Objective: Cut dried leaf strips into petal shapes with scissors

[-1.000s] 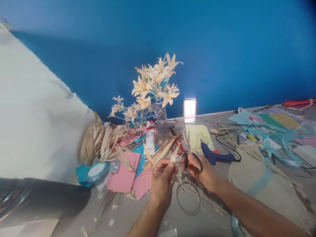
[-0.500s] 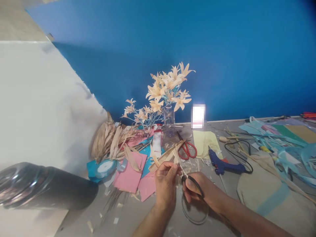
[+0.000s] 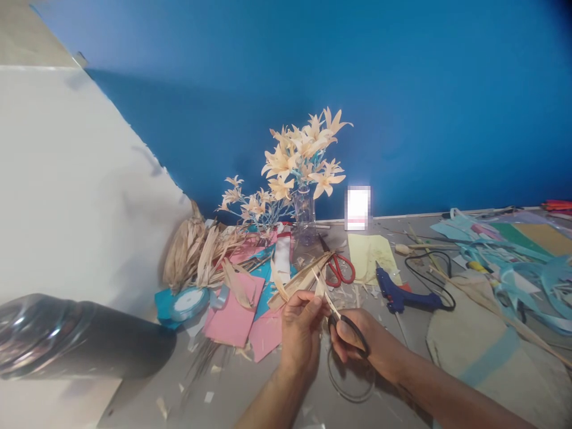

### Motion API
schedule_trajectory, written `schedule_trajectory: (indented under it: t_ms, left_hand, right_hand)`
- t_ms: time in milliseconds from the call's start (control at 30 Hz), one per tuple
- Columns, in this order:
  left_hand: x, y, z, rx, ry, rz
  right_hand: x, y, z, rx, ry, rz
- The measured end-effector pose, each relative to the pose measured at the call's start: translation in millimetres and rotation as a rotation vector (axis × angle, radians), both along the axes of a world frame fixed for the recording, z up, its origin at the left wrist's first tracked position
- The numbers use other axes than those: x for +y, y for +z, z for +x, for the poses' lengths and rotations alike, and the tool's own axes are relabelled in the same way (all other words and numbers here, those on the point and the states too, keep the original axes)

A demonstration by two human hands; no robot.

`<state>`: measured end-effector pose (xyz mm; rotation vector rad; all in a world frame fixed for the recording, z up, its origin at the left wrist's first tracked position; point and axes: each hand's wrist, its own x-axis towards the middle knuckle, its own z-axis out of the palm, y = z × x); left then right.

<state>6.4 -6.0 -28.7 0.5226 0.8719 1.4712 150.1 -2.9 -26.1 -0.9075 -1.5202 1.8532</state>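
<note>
Blue wall behind; before the vase (image 3: 305, 217), my left hand (image 3: 300, 333) is pinching a husk strip (image 3: 320, 288), its tip pointing away from me, while my right hand (image 3: 357, 342) is gripping scissors (image 3: 344, 319) beside it.

The right hand (image 3: 357, 342) covers most of the black scissors (image 3: 346, 326); only part of the handle loops and thin blades show. The strip (image 3: 320, 289) pinched by the left hand (image 3: 300, 328) is too small to identify. A pixelated patch (image 3: 358, 207) hides one object at the wall. The dark cylinder (image 3: 80, 336) is blurred and cut by the left edge.
</note>
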Motion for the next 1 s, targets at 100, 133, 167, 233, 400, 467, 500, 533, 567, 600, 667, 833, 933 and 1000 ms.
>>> schedule_trajectory:
  t_ms: [100, 133, 167, 233, 400, 467, 500, 533, 567, 600, 667, 833, 933, 1000]
  left_hand:
    - [-0.3, 0.6, 0.4, -0.007, -0.007, -0.002]
    - [-0.7, 1.0, 0.5, -0.009, -0.009, -0.001]
    - [-1.1, 1.6, 0.6, -0.010, -0.009, 0.000]
    - [-2.0, 2.9, 0.6, -0.013, -0.007, 0.003]
    - [-2.9, 6.1, -0.1, -0.060, -0.034, 0.006]
    - [-2.7, 6.5, -0.3, -0.079, -0.049, 0.004]
    - [-2.5, 6.5, -0.4, -0.084, -0.052, 0.003]
    - [-2.3, 6.3, -0.5, -0.088, -0.053, 0.001]
    - [-2.1, 6.1, -0.7, -0.092, -0.053, -0.002]
    - [-1.8, 5.8, -1.0, -0.096, -0.055, -0.004]
    - [-1.1, 5.6, -2.2, -0.116, -0.072, -0.010]
    - [0.9, 9.8, -10.3, -0.217, -0.198, 0.004]
    - [1.3, 14.6, -18.8, -0.222, -0.288, 0.039]
    - [1.1, 17.7, -24.8, -0.193, -0.313, 0.052]
  right_hand:
    - [0.0, 0.3, -0.3, -0.007, -0.004, 0.028]
    - [0.0, 0.3, -0.4, -0.017, -0.008, 0.039]
    - [-0.1, 0.0, -0.6, -0.024, -0.014, 0.039]
    - [-0.4, -1.6, -0.8, -0.024, -0.029, 0.016]
    - [-0.8, -5.4, -1.3, 0.012, -0.038, -0.007]
    - [-0.2, -4.7, -1.1, 0.017, -0.037, -0.009]
    - [0.4, -3.9, -0.6, 0.013, -0.041, -0.005]
    - [1.3, -2.9, 0.2, 0.006, -0.046, -0.002]
    - [2.4, -1.7, 1.5, -0.003, -0.050, -0.001]
    - [3.8, -0.4, 3.3, -0.003, -0.052, -0.002]
    - [7.3, 2.6, 8.1, 0.027, -0.047, -0.009]
    - [17.0, 10.1, 23.8, 0.098, 0.102, 0.005]
    - [20.4, 13.5, 31.9, 0.058, 0.251, 0.034]
    - [21.3, 15.5, 35.1, 0.035, 0.342, 0.055]
